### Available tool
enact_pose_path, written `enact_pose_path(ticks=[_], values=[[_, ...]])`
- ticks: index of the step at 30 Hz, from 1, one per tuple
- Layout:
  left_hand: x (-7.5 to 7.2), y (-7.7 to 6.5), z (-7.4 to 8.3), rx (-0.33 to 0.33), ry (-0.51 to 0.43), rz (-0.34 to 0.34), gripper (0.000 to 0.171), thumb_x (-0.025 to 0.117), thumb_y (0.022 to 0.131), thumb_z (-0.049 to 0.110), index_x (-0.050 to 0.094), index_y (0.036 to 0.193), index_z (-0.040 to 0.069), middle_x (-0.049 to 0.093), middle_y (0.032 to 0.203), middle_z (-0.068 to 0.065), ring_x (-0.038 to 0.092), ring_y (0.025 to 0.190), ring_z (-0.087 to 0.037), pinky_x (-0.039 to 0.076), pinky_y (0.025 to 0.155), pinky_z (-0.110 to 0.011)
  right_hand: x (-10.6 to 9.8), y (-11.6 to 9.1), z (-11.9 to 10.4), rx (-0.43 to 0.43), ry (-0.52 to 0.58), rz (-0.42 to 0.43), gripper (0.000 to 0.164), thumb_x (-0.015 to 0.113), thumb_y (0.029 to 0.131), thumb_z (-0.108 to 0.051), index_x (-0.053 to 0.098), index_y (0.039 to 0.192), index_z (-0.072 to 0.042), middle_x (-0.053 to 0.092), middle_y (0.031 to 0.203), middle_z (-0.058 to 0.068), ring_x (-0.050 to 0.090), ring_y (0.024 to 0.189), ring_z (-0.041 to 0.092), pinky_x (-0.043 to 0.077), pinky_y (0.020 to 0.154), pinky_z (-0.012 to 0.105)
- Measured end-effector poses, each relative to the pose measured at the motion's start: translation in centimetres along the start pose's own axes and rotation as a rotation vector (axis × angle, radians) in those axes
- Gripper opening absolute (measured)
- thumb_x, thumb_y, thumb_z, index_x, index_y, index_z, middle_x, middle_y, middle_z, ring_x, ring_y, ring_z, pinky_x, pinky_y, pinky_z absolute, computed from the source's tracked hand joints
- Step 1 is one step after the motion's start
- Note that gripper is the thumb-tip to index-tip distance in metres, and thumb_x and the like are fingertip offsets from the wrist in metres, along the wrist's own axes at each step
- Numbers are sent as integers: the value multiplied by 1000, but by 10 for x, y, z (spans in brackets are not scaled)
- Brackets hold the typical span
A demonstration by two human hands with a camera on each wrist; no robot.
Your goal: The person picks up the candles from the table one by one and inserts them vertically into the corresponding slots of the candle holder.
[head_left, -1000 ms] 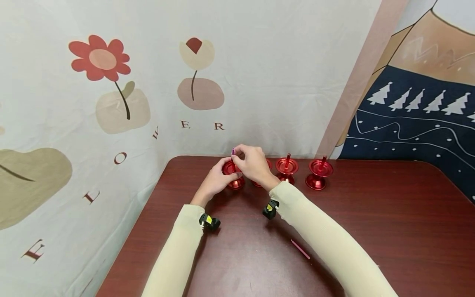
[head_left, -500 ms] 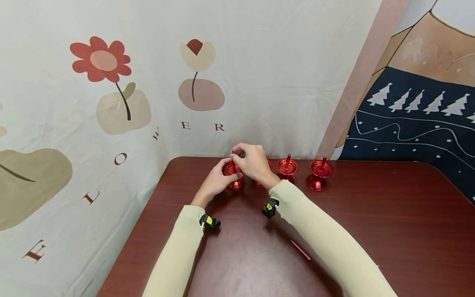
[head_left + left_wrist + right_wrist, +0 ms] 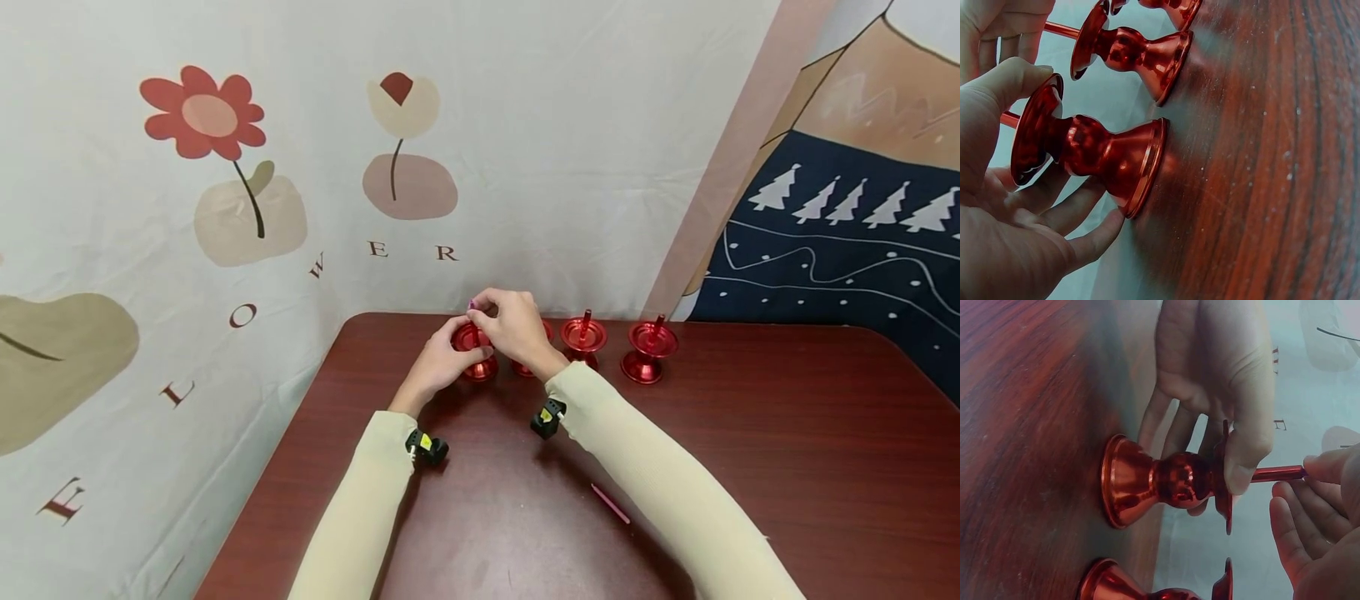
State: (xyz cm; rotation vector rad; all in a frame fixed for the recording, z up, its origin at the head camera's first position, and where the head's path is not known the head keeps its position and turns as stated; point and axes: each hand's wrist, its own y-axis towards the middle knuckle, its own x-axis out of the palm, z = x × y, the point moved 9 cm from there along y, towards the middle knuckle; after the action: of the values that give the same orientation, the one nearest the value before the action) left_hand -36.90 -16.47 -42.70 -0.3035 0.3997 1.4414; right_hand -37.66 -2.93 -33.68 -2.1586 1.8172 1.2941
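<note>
Leftmost in a row of shiny red metal candle holders stands the holder (image 3: pixel 480 369) between both hands, upright on the table. My left hand (image 3: pixel 437 364) grips it by the dish, thumb on the rim; in the left wrist view the holder (image 3: pixel 1088 147) shows the fingers reaching round its far side. My right hand (image 3: pixel 516 327) pinches a thin purple stick (image 3: pixel 471 306) at the top of the holder's upright tube (image 3: pixel 1279 474). Only a short end of this stick shows, the rest being hidden by the fingers and tube.
Right of it stand more red candle holders: one partly behind the right hand, then another (image 3: pixel 583 336) and an end one (image 3: pixel 649 350). A thin pink stick (image 3: pixel 611 503) lies on the dark wood table (image 3: pixel 750 450) by the right forearm. A printed cloth (image 3: pixel 570 167) hangs behind.
The purple stick's visible end has become shorter above the right fingers. Both hands stay at the leftmost candle holder; the head view has shifted slightly.
</note>
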Motion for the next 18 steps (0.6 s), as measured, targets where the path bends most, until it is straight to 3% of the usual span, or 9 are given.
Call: enact_pose_path(ticks=[7,13,18], values=[[-4,0,0,-8,35,12,75,83,98,28,49,162,9,61,150,-20,62,133,-37,53,112,-54,-10,-14,3,38,0,-71,14,78,101,-15,83,110,-7,82,102,5,76,91,18,61,84,37],[-10,2,-6,-35,28,18,78,83,98,31,47,164,9,59,153,-21,58,138,-40,51,113,-57,-38,-37,7,35,-42,-84,9,75,97,-14,84,98,-13,80,93,-1,63,68,15,55,69,36],[-15,1,-10,-60,11,27,77,83,98,28,47,164,11,57,154,-20,53,141,-41,51,113,-58,-65,-60,18,50,-45,-78,8,76,94,-14,84,93,-16,79,92,-6,64,78,14,52,77,37]])
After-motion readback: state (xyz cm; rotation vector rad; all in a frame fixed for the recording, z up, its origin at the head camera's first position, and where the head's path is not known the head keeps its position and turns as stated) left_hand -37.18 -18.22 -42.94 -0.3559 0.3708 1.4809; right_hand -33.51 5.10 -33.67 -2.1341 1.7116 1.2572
